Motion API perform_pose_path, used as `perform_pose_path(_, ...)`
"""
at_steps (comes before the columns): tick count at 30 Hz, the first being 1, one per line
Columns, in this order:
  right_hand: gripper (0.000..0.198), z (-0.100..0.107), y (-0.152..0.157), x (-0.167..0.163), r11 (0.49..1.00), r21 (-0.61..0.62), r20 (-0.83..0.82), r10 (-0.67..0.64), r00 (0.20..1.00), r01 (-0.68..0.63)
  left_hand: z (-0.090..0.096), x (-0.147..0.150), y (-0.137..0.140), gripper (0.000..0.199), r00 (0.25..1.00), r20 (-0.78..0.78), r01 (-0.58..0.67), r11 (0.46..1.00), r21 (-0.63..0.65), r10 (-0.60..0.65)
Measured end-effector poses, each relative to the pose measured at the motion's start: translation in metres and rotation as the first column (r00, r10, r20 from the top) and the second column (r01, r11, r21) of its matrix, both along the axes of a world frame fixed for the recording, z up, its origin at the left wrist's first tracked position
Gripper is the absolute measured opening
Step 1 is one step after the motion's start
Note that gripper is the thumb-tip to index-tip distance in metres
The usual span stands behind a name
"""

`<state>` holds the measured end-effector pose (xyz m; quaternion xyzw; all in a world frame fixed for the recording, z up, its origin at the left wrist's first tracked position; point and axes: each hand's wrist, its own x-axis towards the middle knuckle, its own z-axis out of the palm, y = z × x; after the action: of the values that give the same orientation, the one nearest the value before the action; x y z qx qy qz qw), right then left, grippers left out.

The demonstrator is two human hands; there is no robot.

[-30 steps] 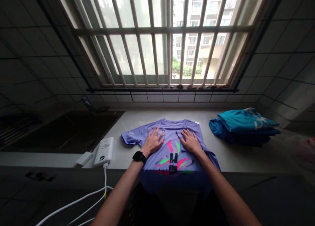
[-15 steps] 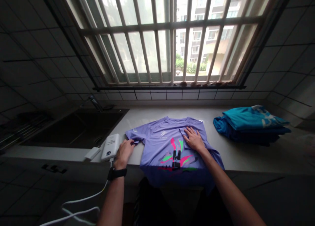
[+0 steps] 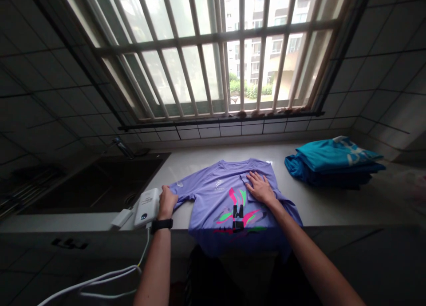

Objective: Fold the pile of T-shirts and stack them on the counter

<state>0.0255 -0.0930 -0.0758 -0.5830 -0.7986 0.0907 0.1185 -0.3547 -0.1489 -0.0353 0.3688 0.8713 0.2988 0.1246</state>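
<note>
A purple T-shirt [image 3: 206, 199] with a bright pink, green and black print lies front up on the counter, its lower part hanging over the front edge. One sleeve is folded in across the chest. My right hand [image 3: 261, 188] rests flat on that folded sleeve, fingers spread. At the other sleeve, stretched out to the left, my left hand [image 3: 167, 202] is closed on the cuff end. Its fingertips are partly hidden behind the hand. Right beside it lies a white power bank [image 3: 146, 207] with a cable plugged in.
Folded blue clothes [image 3: 333, 164] are stacked on the counter [image 3: 199, 153] at the right. A dark sink [image 3: 93, 181] with a tap [image 3: 122, 147] lies to the left. A small white box [image 3: 121, 218] sits by the power bank, whose white cable [image 3: 109, 270] hangs below the counter.
My left hand has closed on the left sleeve's end and the sleeve is pulled out straighter. My right hand stays on the shirt. The view has shifted and tilted slightly.
</note>
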Motion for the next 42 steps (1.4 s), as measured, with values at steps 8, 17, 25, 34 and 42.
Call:
perform_pose_path(8,0.055,-0.002,0.002,0.000,1.000,0.007,-0.025,-0.002,1.000,0.002,0.035,0.030,0.013,0.052,0.951,0.220,0.109,0.897,0.428,-0.220)
perform_pose_path(17,0.054,-0.002,0.002,0.000,1.000,0.012,-0.026,-0.001,1.000,0.001,0.009,0.123,0.010,0.050,0.632,-0.032,0.770,0.623,0.137,-0.774)
perform_pose_path(25,0.054,-0.003,0.003,0.000,1.000,0.021,-0.044,0.001,0.999,0.000,-0.051,0.150,0.004,0.056,0.501,-0.469,0.691,0.663,-0.289,-0.727)
perform_pose_path(34,0.056,0.007,-0.005,-0.005,1.000,-0.006,0.034,-0.004,0.999,0.005,-0.038,0.158,-0.002,0.060,0.538,-0.422,0.655,0.677,-0.336,-0.730)
perform_pose_path(42,0.049,0.033,0.012,0.058,0.948,-0.106,-0.344,-0.319,0.883,0.302,-0.008,0.100,0.037,0.043,0.642,-0.353,0.664,0.724,-0.189,-0.681)
